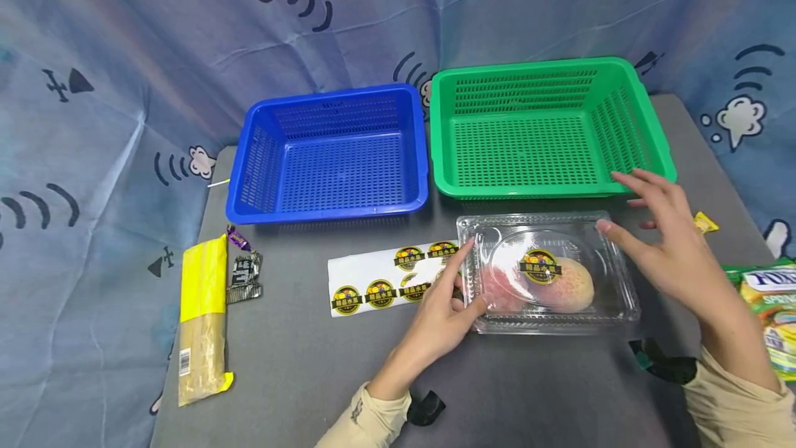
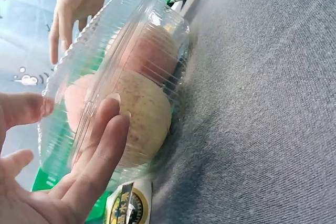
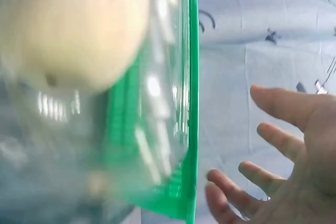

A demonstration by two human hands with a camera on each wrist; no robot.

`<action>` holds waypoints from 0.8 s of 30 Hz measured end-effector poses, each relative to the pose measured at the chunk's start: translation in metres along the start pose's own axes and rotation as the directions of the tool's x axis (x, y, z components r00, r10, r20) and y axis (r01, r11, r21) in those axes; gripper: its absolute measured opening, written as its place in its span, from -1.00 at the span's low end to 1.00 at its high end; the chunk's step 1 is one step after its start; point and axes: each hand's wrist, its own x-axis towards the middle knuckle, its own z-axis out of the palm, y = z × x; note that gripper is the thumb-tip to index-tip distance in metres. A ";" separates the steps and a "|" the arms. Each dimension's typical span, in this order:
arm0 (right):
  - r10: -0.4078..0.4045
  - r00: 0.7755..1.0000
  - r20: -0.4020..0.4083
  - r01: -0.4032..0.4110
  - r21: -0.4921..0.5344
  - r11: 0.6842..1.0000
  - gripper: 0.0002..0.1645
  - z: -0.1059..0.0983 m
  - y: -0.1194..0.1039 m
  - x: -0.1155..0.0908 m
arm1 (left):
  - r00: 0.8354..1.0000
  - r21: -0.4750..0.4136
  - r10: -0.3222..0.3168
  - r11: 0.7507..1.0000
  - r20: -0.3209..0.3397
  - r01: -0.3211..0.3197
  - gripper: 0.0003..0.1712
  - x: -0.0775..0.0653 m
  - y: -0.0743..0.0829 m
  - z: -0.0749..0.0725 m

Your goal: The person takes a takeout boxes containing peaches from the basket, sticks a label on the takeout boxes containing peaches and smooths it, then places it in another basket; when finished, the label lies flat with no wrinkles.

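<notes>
A clear plastic fruit box (image 1: 606, 296) with its lid down lies on the grey table in front of the green basket. Through the lid show pinkish-yellow peaches (image 1: 575, 285), and a round black-and-gold label (image 1: 540, 266) sits on top. My left hand (image 1: 440, 316) holds the box's left end, thumb at the near corner; in the left wrist view its fingers (image 2: 107, 140) lie along the clear side wall. Beside the far right corner hovers my right hand (image 1: 668, 240), fingers spread and holding nothing, as the right wrist view also shows. A sheet of labels (image 1: 363, 265) lies partly behind the left hand.
A blue basket (image 1: 329, 216) and a green basket (image 1: 528, 191) stand along the back. At left lie a yellow-topped packet (image 1: 202, 316), a purple-wrapped sweet (image 1: 238, 238) and a black wrapper (image 1: 245, 275). A yellow sweet (image 1: 705, 222) and a green-and-white bag (image 1: 777, 310) lie at right.
</notes>
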 end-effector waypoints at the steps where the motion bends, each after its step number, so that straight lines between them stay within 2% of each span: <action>1: 0.010 1.000 0.022 -0.010 -0.001 1.000 -0.07 -0.005 0.003 0.005 | 1.000 -0.004 0.008 1.000 -0.005 -0.008 -0.04 0.000 0.000 0.000; 5: 0.053 0.989 0.136 -0.053 -0.004 0.999 -0.01 -0.020 0.020 0.023 | 0.999 -0.006 0.028 1.000 -0.018 -0.028 -0.08 -0.002 0.002 0.000; 9: 0.060 0.976 0.208 -0.063 0.006 0.998 -0.04 -0.027 0.036 0.036 | 0.999 -0.024 0.033 0.999 -0.021 -0.033 -0.10 -0.004 0.005 -0.002; 18: 0.049 0.968 0.246 -0.050 -0.004 0.999 -0.19 -0.030 0.058 0.049 | 0.998 0.027 0.058 0.998 0.001 -0.058 -0.12 -0.008 0.012 -0.011; 24: 0.033 0.969 0.245 -0.026 -0.035 0.999 -0.33 -0.027 0.062 0.055 | 0.998 -0.026 0.064 0.998 0.016 -0.063 -0.15 -0.011 0.016 -0.015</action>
